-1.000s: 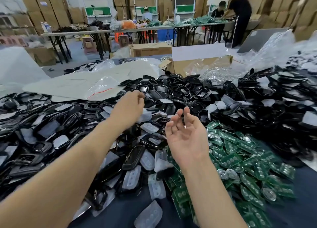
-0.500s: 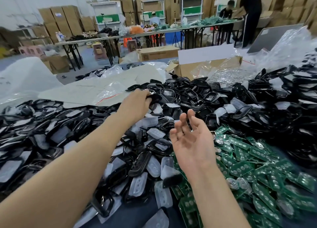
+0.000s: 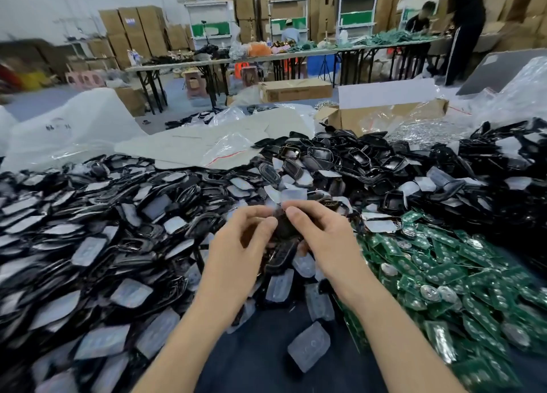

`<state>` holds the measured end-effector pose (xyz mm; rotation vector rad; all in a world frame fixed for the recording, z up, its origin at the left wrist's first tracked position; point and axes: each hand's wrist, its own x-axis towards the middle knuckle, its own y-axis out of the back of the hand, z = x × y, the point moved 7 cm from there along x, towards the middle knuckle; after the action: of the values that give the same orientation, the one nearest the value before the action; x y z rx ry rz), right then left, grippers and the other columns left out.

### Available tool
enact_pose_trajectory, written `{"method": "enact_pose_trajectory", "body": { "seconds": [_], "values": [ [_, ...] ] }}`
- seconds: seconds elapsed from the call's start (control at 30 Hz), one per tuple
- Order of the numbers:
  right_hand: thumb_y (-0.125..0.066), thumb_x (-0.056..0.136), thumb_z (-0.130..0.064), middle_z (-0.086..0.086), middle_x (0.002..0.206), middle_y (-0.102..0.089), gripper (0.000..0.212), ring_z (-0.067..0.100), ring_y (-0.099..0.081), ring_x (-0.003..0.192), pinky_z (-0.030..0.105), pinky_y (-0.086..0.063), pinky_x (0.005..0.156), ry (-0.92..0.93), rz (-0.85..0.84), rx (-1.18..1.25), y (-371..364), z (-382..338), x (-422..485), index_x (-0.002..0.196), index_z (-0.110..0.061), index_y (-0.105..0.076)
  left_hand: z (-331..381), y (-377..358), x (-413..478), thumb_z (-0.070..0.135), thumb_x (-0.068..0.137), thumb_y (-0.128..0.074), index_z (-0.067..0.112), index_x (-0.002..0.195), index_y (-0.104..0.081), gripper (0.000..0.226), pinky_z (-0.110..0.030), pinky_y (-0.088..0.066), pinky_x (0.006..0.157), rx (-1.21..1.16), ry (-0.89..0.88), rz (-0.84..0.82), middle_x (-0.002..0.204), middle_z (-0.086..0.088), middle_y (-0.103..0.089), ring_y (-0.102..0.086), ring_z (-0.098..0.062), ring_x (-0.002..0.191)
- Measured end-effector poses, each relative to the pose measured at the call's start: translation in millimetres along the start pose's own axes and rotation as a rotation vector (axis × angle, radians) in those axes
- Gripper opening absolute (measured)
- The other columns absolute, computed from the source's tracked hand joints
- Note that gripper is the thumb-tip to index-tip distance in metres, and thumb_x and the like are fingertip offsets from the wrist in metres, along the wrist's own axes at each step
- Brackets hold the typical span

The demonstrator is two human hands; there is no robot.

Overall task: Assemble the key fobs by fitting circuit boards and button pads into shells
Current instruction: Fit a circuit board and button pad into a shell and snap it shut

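My left hand (image 3: 242,244) and my right hand (image 3: 322,238) meet in the middle of the view, and both grip one black key fob shell (image 3: 285,231) between thumbs and fingers. The shell is blurred and mostly covered by my fingers. A wide heap of black shells (image 3: 349,158) and translucent button pads (image 3: 130,293) spreads across the table to the left and behind. Green circuit boards (image 3: 444,271) lie piled at the right. One loose button pad (image 3: 309,345) lies on the dark table surface (image 3: 260,354) between my forearms.
An open cardboard box (image 3: 381,117) and clear plastic bags (image 3: 228,149) lie behind the pile. Further back stand long folding tables (image 3: 207,62), stacked cartons and shelving. Two people work at the far right table.
My left hand came back from the far pile with a black shell. My right hand, which hung open with its palm up, has closed in and now grips the same shell.
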<state>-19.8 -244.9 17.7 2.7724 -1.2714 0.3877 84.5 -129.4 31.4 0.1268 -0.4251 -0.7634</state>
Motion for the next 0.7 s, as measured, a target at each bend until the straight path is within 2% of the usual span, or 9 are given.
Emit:
{"method": "enact_pose_trajectory", "body": {
  "seconds": [0.07, 0.13, 0.2, 0.33, 0.47, 0.57, 0.63, 0.7],
  "values": [
    [-0.068, 0.097, -0.029, -0.002, 0.093, -0.076, 0.013, 0.010, -0.063, 0.073, 0.021, -0.049, 0.055, -0.069, 0.073, 0.079, 9.3, 4.1, 0.9, 0.098, -0.036, -0.079, -3.5, 8.6, -2.9, 0.029, 0.102, -0.056, 0.033, 0.103, -0.066, 0.011, -0.022, -0.055, 0.074, -0.021, 0.002, 0.037, 0.089, 0.011, -0.074, -0.070, -0.007, 0.080],
    [-0.071, 0.093, -0.030, -0.004, 0.093, -0.076, 0.010, 0.010, -0.065, 0.072, 0.021, -0.049, 0.055, -0.163, 0.155, 0.229, 17.4, 9.0, 2.6, 0.096, -0.035, -0.080, -4.9, 14.1, -5.3, 0.032, 0.103, -0.052, 0.032, 0.103, -0.066, 0.013, -0.018, -0.052, 0.071, -0.025, -0.004, 0.065, 0.088, 0.011, -0.073, -0.068, -0.006, 0.078],
    [-0.074, 0.090, -0.027, 0.001, 0.092, -0.076, 0.009, 0.012, -0.067, 0.068, 0.022, -0.052, 0.053, -0.245, 0.222, 0.393, 22.3, 13.2, 3.5, 0.097, -0.028, -0.080, -3.5, 15.5, -7.9, 0.039, 0.102, -0.050, 0.036, 0.103, -0.065, 0.015, -0.015, -0.050, 0.071, -0.014, -0.017, 0.063, 0.088, 0.014, -0.073, -0.067, -0.006, 0.078],
    [-0.078, 0.077, -0.029, 0.000, 0.082, -0.073, 0.027, 0.012, -0.067, 0.063, 0.024, -0.057, 0.055, -0.305, 0.272, 0.654, 27.1, 14.9, 4.2, 0.101, -0.019, -0.075, 4.1, 8.5, -11.9, 0.057, 0.094, -0.044, 0.044, 0.101, -0.061, 0.023, -0.018, -0.050, 0.064, 0.039, -0.067, -0.006, 0.089, 0.016, -0.071, -0.066, -0.009, 0.076],
    [-0.078, 0.078, -0.028, 0.000, 0.077, -0.071, 0.028, 0.011, -0.069, 0.064, 0.020, -0.057, 0.053, -0.322, 0.288, 0.760, 33.1, 16.7, 2.9, 0.101, -0.014, -0.070, 11.5, -12.6, -22.6, 0.064, 0.096, -0.041, 0.048, 0.103, -0.058, 0.024, -0.015, -0.044, 0.059, 0.229, -0.172, -0.241, 0.086, 0.018, -0.066, -0.059, -0.006, 0.070],
    [-0.074, 0.083, -0.025, 0.002, 0.078, -0.071, 0.021, 0.011, -0.067, 0.063, 0.018, -0.055, 0.050, -0.318, 0.297, 0.802, 34.9, 16.8, 3.2, 0.101, -0.014, -0.073, 15.0, -33.8, -41.1, 0.071, 0.091, -0.037, 0.045, 0.103, -0.051, 0.032, -0.011, -0.041, 0.064, 0.517, -0.319, -0.469, 0.096, 0.026, -0.059, -0.057, 0.005, 0.082],
    [-0.068, 0.092, -0.021, 0.002, 0.080, -0.073, 0.018, 0.012, -0.068, 0.065, 0.020, -0.055, 0.052, -0.322, 0.319, 0.815, 36.2, 18.3, 3.5, 0.108, -0.016, -0.074, 14.9, -41.6, -50.4, 0.073, 0.091, -0.035, 0.043, 0.101, -0.049, 0.035, -0.012, -0.043, 0.071, 0.608, -0.367, -0.546, 0.096, 0.025, -0.057, -0.054, 0.005, 0.088],
    [-0.062, 0.098, -0.020, 0.002, 0.083, -0.073, 0.018, 0.011, -0.068, 0.066, 0.022, -0.056, 0.055, -0.336, 0.334, 0.781, 37.5, 20.4, 3.1, 0.111, -0.019, -0.075, 11.0, -41.5, -52.5, 0.072, 0.091, -0.035, 0.041, 0.099, -0.050, 0.035, -0.017, -0.046, 0.075, 0.643, -0.338, -0.577, 0.092, 0.024, -0.057, -0.053, 0.004, 0.088]
  ]
}}
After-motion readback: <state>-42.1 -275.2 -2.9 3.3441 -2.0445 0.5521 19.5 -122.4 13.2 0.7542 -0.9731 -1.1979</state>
